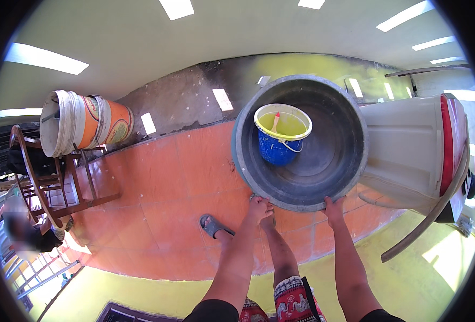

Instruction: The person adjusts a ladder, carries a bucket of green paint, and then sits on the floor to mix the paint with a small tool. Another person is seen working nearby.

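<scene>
A wide dark grey plastic basin (pixel 350 139) is in front of me, its open side facing up. My left hand (pixel 259 207) is closed on the near left part of its rim. At the near right part of the rim, my right hand (pixel 333 208) grips it too, with its thumb over the edge. Inside the basin, left of its middle, stands a small blue bucket (pixel 276 149) with a yellow-stained white rim and a wire handle. A paintbrush (pixel 276 122) with a red-tipped handle leans in this bucket, with yellow-green paint around it.
White-and-orange pails (pixel 95 123), nested on their side, rest by a wooden chair (pixel 49 185) at left. A large pale container (pixel 404 145) with a red edge lies right of the basin. A person (pixel 25 228) and a metal ladder (pixel 38 276) are far left. Orange tiles (pixel 162 214) cover the floor.
</scene>
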The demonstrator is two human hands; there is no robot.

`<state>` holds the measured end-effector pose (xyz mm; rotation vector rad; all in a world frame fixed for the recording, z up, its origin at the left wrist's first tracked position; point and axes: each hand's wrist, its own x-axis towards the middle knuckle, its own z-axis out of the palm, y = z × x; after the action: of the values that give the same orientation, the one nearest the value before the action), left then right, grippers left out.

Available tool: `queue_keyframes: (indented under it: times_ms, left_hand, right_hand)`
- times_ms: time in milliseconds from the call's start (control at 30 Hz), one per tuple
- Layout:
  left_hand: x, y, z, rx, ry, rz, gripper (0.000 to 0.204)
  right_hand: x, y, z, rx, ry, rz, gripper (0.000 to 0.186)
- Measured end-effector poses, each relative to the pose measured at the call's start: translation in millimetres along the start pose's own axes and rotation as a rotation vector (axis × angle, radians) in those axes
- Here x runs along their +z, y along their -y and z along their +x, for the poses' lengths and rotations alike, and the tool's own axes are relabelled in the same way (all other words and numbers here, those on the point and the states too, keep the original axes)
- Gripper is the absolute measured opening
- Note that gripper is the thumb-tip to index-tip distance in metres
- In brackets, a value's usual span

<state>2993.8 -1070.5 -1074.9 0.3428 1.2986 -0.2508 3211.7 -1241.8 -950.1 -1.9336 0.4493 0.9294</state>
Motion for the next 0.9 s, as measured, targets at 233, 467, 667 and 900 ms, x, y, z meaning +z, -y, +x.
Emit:
queue_keyframes:
  times_ms: [233, 467, 667, 900]
  left_hand:
    - [-9, -25, -9, 0.109, -0.053, 0.088, 0.046]
    - [-15, -20, -21, 0.095, -0.072, 0.084, 0.051]
    - [-40, -12, -38, 0.082, -0.064, 0.032, 0.047]
    - [-77, -8, -63, 0.104, -0.143, -0.072, 0.04]
  right_hand:
    - [15, -18, -21, 0.062, 0.054, 0.041, 0.09]
    - [16, -20, -20, 0.07, 0.041, 0.065, 0.083]
    - [36, -20, -30, -0.007, 0.09, -0.103, 0.072]
    - [76, -19, -39, -0.069, 0.209, -0.104, 0.064]
